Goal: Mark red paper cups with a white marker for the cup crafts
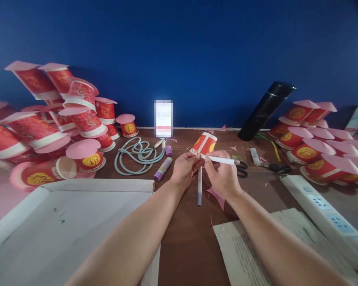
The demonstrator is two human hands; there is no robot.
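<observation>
At the middle of the table, a red paper cup (205, 143) with a white band and yellow print lies tilted in my left hand (183, 171), its fingers closed on the cup's near rim. My right hand (225, 176) pinches a white marker pen (222, 160) lying nearly level, its tip end close to that rim. Whether the tip touches the cup is hidden by my fingers. Below my hands rests a second white pen (199, 192) with a grey-purple end. Black scissors handles (242, 170) show just right of my right hand, near a pink paper scrap (217, 198).
Red cups with pink paper tops are heaped at left (85, 123) and right (306, 153). Around my hands are a coiled cable (128, 159), glue stick (163, 169), lit phone (163, 118), black flask (264, 111), white box (101, 186), printed sheet (241, 254) and power strip (322, 212).
</observation>
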